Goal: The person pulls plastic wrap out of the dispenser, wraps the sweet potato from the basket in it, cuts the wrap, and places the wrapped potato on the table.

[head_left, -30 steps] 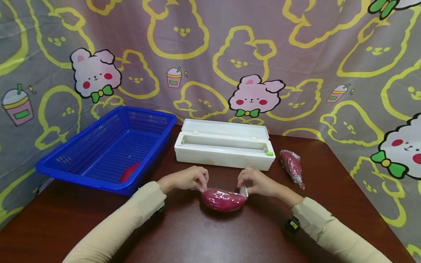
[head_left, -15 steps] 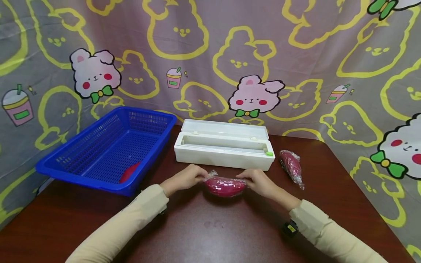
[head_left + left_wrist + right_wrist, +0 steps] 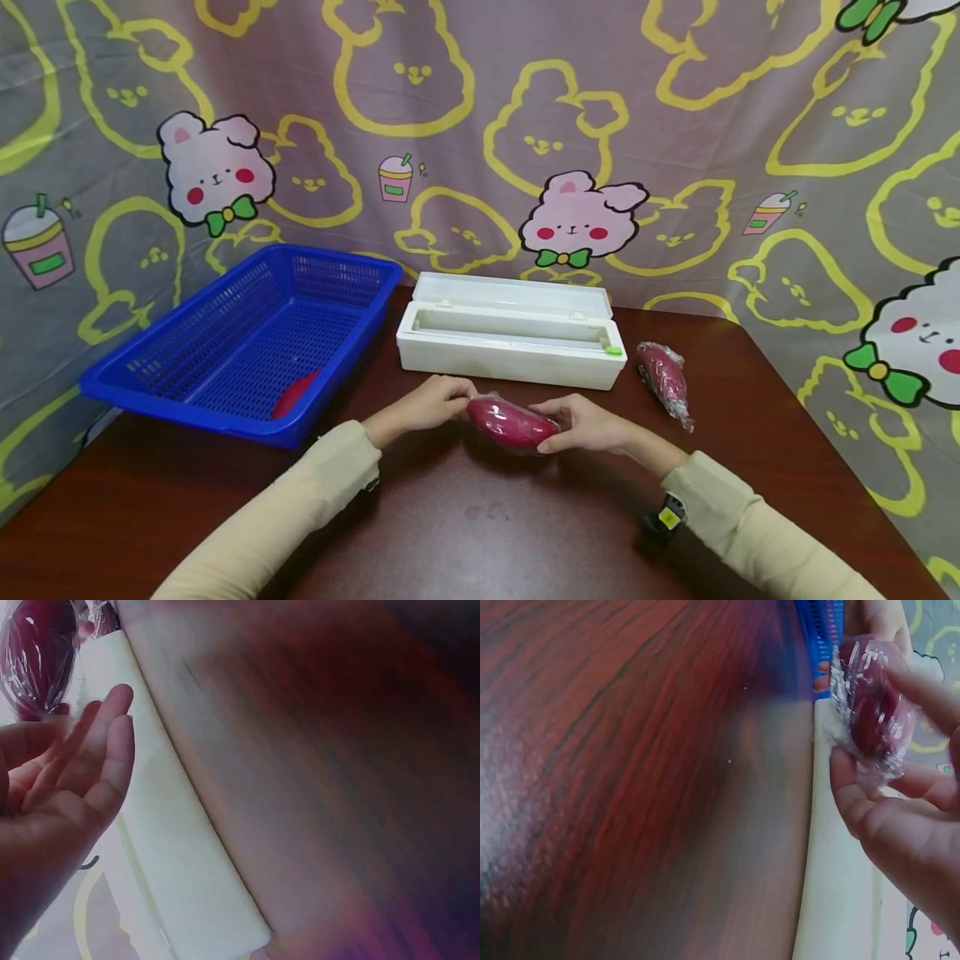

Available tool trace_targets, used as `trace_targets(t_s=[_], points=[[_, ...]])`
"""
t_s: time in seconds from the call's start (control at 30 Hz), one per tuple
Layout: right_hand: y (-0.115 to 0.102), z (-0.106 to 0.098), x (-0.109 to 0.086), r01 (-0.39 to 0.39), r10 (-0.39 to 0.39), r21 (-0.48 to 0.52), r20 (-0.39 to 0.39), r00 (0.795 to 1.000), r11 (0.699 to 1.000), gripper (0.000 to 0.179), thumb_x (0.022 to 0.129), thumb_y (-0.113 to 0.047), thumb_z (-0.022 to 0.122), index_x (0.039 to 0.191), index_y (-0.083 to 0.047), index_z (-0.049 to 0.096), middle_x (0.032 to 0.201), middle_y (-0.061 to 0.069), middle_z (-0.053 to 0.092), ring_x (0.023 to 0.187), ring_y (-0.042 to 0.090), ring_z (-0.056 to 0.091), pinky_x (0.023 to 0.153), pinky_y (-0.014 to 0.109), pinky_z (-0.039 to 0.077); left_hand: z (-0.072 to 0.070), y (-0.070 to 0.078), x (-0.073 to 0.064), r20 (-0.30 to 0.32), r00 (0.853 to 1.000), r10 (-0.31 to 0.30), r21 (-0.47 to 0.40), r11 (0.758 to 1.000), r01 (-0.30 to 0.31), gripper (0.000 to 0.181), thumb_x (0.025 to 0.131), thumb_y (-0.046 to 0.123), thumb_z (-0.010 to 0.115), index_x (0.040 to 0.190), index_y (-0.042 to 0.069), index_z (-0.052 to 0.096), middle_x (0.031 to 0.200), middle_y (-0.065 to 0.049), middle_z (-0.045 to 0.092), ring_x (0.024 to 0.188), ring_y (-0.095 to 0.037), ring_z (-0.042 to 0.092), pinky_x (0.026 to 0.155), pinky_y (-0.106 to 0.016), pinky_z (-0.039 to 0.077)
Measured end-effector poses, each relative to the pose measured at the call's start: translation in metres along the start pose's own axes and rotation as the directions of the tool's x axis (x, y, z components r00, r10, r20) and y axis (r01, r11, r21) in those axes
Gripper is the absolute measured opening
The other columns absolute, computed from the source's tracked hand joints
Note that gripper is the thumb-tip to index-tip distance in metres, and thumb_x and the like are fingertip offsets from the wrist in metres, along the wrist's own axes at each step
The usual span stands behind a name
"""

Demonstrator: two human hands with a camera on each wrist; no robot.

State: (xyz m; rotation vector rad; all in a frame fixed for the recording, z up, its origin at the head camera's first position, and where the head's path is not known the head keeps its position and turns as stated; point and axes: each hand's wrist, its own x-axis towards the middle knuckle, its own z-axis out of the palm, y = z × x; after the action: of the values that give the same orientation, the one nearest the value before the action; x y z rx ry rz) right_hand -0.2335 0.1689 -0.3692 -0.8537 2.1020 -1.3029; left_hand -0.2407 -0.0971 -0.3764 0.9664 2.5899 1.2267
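Observation:
A purplish-red sweet potato (image 3: 512,423) wrapped in glossy cling film is held between both hands over the table. My left hand (image 3: 435,403) pinches the film at its left end; in the left wrist view the thumb and index finger meet there while the other fingers (image 3: 118,754) stick out. My right hand (image 3: 588,425) holds the right end between thumb and fingers. Crumpled film shows around that end of the sweet potato (image 3: 874,705) in the right wrist view.
Behind the hands stands a white cling film dispenser (image 3: 510,364), lid up, with a green slider (image 3: 613,351). A blue basket (image 3: 180,412) at left holds a red piece (image 3: 295,395). Another wrapped sweet potato (image 3: 663,375) lies right on the brown table (image 3: 480,533).
The wrapped sweet potato has moved up toward the dispenser and turned, its right end now lower. My right hand has shifted from pinching the film end to gripping the sweet potato's end.

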Motion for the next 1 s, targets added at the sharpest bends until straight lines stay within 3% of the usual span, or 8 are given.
trace_targets(t_s=[0.13,0.27,0.43,0.57,0.77,0.87,1.0], points=[[0.001,0.001,0.001,0.067,-0.067,0.015,-0.002,0.998,0.998,0.062,0.078,-0.01,0.068,0.127,0.012,0.039,0.122,0.023,0.049,0.1,0.024,0.052,0.08,0.026,0.045,0.0,0.001,-0.001,0.059,0.998,-0.026,-0.202,0.979,0.038,0.017,0.086,-0.006,0.042,0.099,-0.002,0.052,0.092,-0.015,0.064,0.071,-0.013,0.059,0.062,-0.03,0.05],[0.003,0.002,0.002,0.114,-0.114,0.037,-0.012,0.993,0.993,0.06,0.079,-0.006,0.067,0.128,0.01,0.036,0.124,0.023,0.047,0.108,0.028,0.048,0.084,0.028,0.043,0.0,0.002,-0.002,0.122,0.992,-0.023,-0.328,0.943,0.062,0.029,0.082,-0.012,0.04,0.111,-0.01,0.046,0.107,-0.025,0.057,0.083,-0.021,0.06,0.069,-0.036,0.05],[0.003,0.004,0.0,0.147,-0.146,0.026,-0.037,0.989,0.989,0.053,0.078,-0.003,0.067,0.123,0.007,0.04,0.117,0.023,0.052,0.103,0.027,0.052,0.081,0.031,0.045,-0.002,0.004,-0.002,0.209,0.978,0.026,-0.446,0.892,0.072,0.045,0.076,-0.012,0.055,0.12,-0.014,0.043,0.114,-0.024,0.054,0.102,-0.026,0.055,0.082,-0.035,0.045],[0.004,0.006,-0.002,0.172,-0.173,-0.022,-0.1,0.98,0.985,0.049,0.076,-0.002,0.068,0.118,0.006,0.045,0.116,0.022,0.054,0.103,0.023,0.053,0.079,0.029,0.046,-0.002,0.006,-0.001,0.237,0.972,0.009,-0.479,0.871,0.109,0.053,0.075,-0.002,0.067,0.122,-0.012,0.044,0.112,-0.019,0.057,0.099,-0.022,0.057,0.084,-0.032,0.044],[0.002,0.008,-0.003,0.236,-0.236,-0.022,-0.194,0.952,0.972,0.047,0.076,-0.001,0.068,0.119,0.008,0.051,0.115,0.021,0.054,0.095,0.021,0.056,0.075,0.028,0.048,-0.004,0.005,0.0,0.221,0.975,-0.028,-0.482,0.866,0.134,0.048,0.076,-0.002,0.067,0.119,-0.011,0.048,0.106,-0.017,0.06,0.087,-0.018,0.059,0.077,-0.03,0.047],[0.0,0.007,-0.005,0.238,-0.23,0.019,-0.191,0.954,0.971,0.048,0.077,0.0,0.067,0.12,0.01,0.049,0.117,0.024,0.053,0.093,0.018,0.057,0.074,0.028,0.049,-0.004,0.004,0.0,0.245,0.969,-0.016,-0.476,0.869,0.135,0.048,0.078,0.001,0.067,0.12,-0.008,0.048,0.109,-0.016,0.059,0.091,-0.018,0.057,0.08,-0.03,0.046],[-0.004,0.003,-0.01,0.239,-0.233,0.033,-0.128,0.964,0.97,0.049,0.077,0.001,0.066,0.121,0.011,0.047,0.123,0.028,0.046,0.103,0.019,0.053,0.079,0.029,0.047,-0.004,0.002,0.0,0.282,0.959,0.025,-0.483,0.867,0.12,0.046,0.079,0.003,0.066,0.121,-0.005,0.049,0.109,-0.012,0.058,0.094,-0.019,0.055,0.082,-0.031,0.044]])
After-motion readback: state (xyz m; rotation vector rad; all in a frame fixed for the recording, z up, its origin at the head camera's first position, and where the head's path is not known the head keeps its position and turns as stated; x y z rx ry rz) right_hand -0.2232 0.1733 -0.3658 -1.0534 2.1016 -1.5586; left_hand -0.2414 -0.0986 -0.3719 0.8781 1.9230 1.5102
